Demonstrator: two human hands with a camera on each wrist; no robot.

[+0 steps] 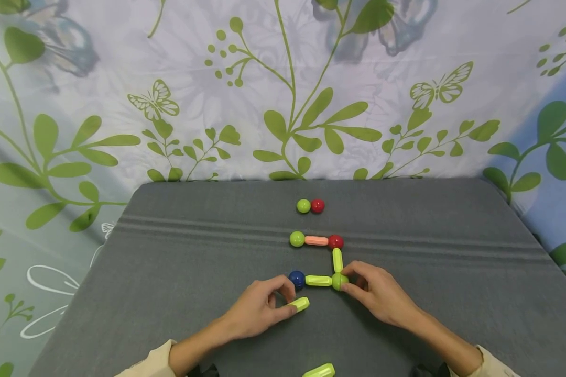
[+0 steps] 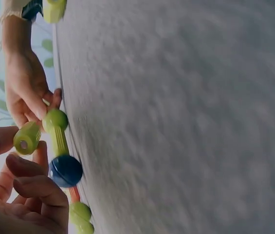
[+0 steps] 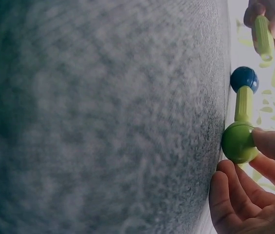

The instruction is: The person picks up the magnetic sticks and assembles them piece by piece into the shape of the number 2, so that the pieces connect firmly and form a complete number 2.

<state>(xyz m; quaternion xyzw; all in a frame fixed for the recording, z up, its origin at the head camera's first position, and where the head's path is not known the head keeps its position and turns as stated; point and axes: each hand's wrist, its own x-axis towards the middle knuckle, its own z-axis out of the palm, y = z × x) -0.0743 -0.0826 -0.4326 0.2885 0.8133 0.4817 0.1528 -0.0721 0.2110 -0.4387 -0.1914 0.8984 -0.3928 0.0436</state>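
Note:
My left hand [image 1: 259,309] pinches a short yellow-green rod [image 1: 302,304] between thumb and fingers, just in front of the blue ball [image 1: 296,279]. In the left wrist view the rod [image 2: 27,138] turns a small round end toward the camera. With thumb and fingertips, my right hand [image 1: 382,293] grips a green ball [image 1: 339,283]. From that ball one yellow-green rod [image 1: 318,281] runs left to the blue ball, and another yellow-green rod [image 1: 337,259] runs back to a red ball [image 1: 336,241]. A salmon rod [image 1: 316,241] joins the red ball to a second green ball [image 1: 297,239].
Farther back on the grey cloth-covered table [image 1: 193,262], a loose green ball [image 1: 304,206] and red ball [image 1: 317,206] sit side by side. Another yellow-green rod [image 1: 319,370] lies near the front. A leaf-patterned curtain [image 1: 245,104] hangs behind the table's far edge.

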